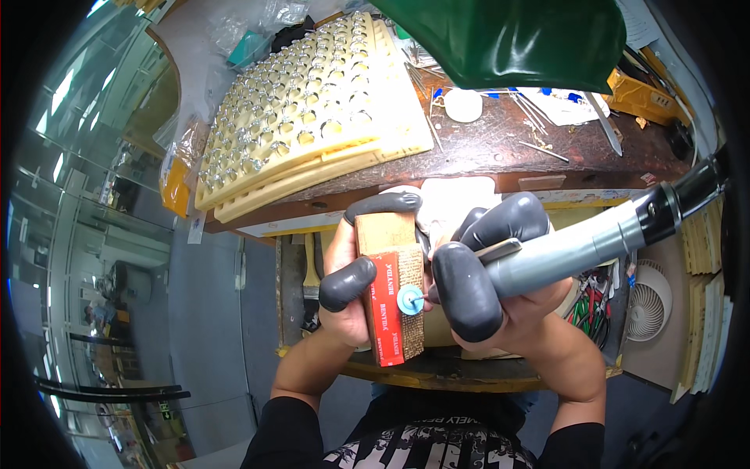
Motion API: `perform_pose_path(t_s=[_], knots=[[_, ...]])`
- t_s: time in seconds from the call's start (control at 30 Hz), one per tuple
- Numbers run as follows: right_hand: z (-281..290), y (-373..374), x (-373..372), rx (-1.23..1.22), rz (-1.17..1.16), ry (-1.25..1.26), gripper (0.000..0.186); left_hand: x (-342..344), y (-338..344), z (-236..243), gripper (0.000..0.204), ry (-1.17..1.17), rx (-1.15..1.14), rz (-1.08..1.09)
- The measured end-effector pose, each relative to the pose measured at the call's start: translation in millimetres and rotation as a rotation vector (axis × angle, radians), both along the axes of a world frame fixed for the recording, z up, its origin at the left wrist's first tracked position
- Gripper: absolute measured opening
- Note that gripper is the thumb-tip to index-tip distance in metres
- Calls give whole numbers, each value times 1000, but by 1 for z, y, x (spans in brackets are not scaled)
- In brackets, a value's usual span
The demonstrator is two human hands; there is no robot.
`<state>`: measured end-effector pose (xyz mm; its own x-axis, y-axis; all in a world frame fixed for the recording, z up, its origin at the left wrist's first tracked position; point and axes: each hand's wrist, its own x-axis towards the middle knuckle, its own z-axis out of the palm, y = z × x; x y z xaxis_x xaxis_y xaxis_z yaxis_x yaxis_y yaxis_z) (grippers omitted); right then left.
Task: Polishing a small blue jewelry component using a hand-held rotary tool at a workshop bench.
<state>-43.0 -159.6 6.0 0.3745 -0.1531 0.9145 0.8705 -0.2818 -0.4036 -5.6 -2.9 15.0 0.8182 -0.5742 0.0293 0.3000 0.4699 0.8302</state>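
My left hand (341,313), with black finger cots on its fingertips, grips a brown rough-sided block (391,230) that has a red printed label across its face. A grey-silver rotary tool handpiece (578,246) is held in my right hand (469,295), whose fingers also wear black cots. At the tool's tip sits a small light blue disc (410,300) on a thin shank. The disc lies against the block's rough right side, beside the label edge. My left fingers behind the block are partly hidden.
Beyond my hands, a pale yellow tray (332,160) carrying many shiny rings rests on the dark wooden bench (500,144). Thin metal bits and a white round piece (463,105) lie to its right. A green shade (508,39) hangs overhead. An open drawer (613,336) below holds tools.
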Motion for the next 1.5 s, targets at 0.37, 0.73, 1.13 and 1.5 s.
perform_pose_path(t_s=[0.37, 0.73, 1.13, 1.5], knots=[[-2, 1, 0, 26, 11, -9, 21, -2, -2, 0, 68, -42, -19, 43], [-1, 4, -2, 63, 45, 35, 16, 2, -1, -3, 68, -82, -53, -34], [-6, -1, -1, -27, 46, -30, 22, 1, 0, -2, 67, -93, -17, -20], [-7, 2, -2, 69, 47, -2, 18, -3, -5, -1, 67, -118, -54, 17]])
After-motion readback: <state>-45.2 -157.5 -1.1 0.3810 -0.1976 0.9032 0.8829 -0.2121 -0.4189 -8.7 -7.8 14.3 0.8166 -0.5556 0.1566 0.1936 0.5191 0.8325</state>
